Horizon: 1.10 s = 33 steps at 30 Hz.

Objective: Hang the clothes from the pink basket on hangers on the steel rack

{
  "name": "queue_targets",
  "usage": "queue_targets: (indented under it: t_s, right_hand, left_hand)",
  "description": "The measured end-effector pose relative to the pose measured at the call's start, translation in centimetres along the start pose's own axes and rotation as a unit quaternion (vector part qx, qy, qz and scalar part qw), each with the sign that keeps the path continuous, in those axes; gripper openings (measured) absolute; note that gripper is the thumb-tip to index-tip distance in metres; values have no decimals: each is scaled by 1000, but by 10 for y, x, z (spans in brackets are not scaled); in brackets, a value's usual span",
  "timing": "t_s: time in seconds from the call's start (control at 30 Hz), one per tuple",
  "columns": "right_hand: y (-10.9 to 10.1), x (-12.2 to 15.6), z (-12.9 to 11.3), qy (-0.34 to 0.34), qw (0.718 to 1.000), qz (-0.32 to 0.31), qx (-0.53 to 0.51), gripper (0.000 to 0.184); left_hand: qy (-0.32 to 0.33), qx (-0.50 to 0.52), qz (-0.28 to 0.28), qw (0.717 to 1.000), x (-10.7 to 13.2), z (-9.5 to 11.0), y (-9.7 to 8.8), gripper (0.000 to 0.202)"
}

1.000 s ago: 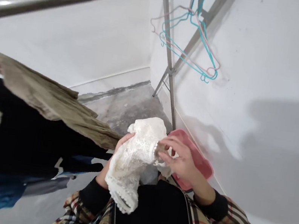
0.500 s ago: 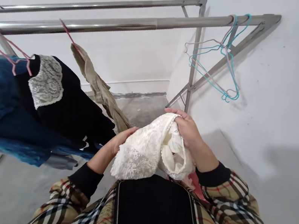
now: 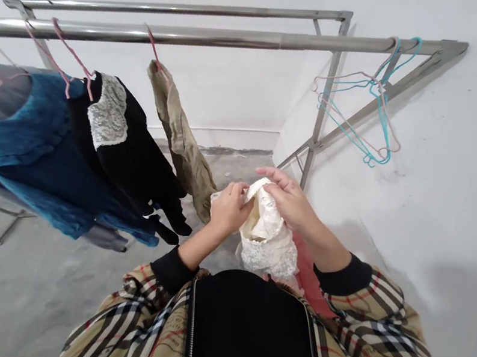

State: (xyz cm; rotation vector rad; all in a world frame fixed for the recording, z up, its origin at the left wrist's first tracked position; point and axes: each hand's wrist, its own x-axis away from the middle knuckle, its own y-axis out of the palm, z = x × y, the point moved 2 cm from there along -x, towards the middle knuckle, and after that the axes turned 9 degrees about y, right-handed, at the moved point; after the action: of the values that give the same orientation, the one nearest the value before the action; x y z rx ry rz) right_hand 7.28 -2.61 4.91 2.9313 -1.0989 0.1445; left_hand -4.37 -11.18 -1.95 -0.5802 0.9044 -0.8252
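Note:
A white lace garment [image 3: 269,251] hangs bunched between my two hands in front of my chest, an opening in it facing up. My left hand [image 3: 231,206] is closed on its upper left edge, fingers curled over the cloth. On the other side, my right hand [image 3: 288,196] pinches the top of the edge between thumb and fingers, the index finger stretched out. What kind of garment it is cannot be made out. Just beyond my left hand, the lower end of a khaki garment [image 3: 185,142] hangs from a pink hanger.
A metal clothes rack [image 3: 225,39] spans the view ahead. From its left part hang a black garment with a lace panel [image 3: 110,111] and a blue top [image 3: 41,152]. Bare pink and blue hangers [image 3: 385,108] hang at the right end. Pinkish-red cloth [image 3: 311,276] lies below my right forearm.
My left hand has moved from the garment's left side to its upper edge, closing there. The garment has turned and hangs lower. The view has shifted left, showing more of the hanging clothes.

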Motion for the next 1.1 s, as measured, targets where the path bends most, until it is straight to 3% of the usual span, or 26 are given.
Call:
queue_targets:
  t_s: [0.1, 0.17, 0.3, 0.43, 0.5, 0.6, 0.67, 0.73, 0.83, 0.87, 0.9, 0.93, 0.97, 1.0, 1.07, 1.1]
  right_hand:
    - [-15, 5, -2, -49, 996, 0, 75, 44]
    - [-32, 5, -2, -81, 981, 21, 177, 45]
    - [-62, -2, 4, -117, 908, 99, 390, 48]
    - [-72, -8, 12, -140, 837, 147, 509, 42]
    - [-75, -9, 17, -133, 805, 168, 553, 39]
    - [-81, -10, 24, -58, 770, 191, 606, 31]
    - [-85, -7, 26, -3, 771, 184, 610, 28]
    - [-88, -1, 25, 30, 796, 134, 590, 26]
    - [-90, 7, 22, 51, 851, -75, 517, 21]
    - [-94, 9, 19, 50, 864, -130, 484, 20]
    - [-101, 8, 14, 39, 877, -142, 457, 20]
    - [-112, 4, 8, 19, 891, -100, 442, 22]
    - [-126, -2, 0, -12, 899, -7, 437, 24]
    - [-143, -8, -10, -48, 889, 120, 439, 25]
    - [-179, -22, -27, -101, 814, 362, 444, 24]
    - [-195, -30, -34, -103, 770, 443, 447, 27]
  left_hand:
    - [17, -21, -16, 999, -10, -15, -11, 26]
    - [17, 3, -22, 1000, -18, -29, -24, 27]
    - [-26, 132, -32, 990, -32, -49, -46, 23]
    - [-37, 228, -53, 971, -40, -49, -57, 31]
    - [-23, 201, -33, 979, -40, -48, -66, 31]
    - [7, 73, 12, 997, -36, -47, -84, 30]
    - [3, -17, 30, 999, -29, -50, -93, 31]
    - [-24, -49, 39, 998, -21, -55, -97, 31]
    - [-85, 114, 15, 990, -6, -63, -92, 30]
    - [-111, 203, -4, 973, -1, -64, -89, 32]
    - [-140, 283, -21, 948, 4, -65, -86, 36]
    - [-167, 347, -34, 922, 9, -64, -85, 40]
    - [-190, 389, -42, 900, 13, -63, -84, 43]
    - [-205, 415, -48, 885, 17, -60, -85, 46]
    - [-218, 438, -56, 870, 22, -55, -88, 50]
    - [-220, 442, -61, 868, 23, -52, -89, 51]
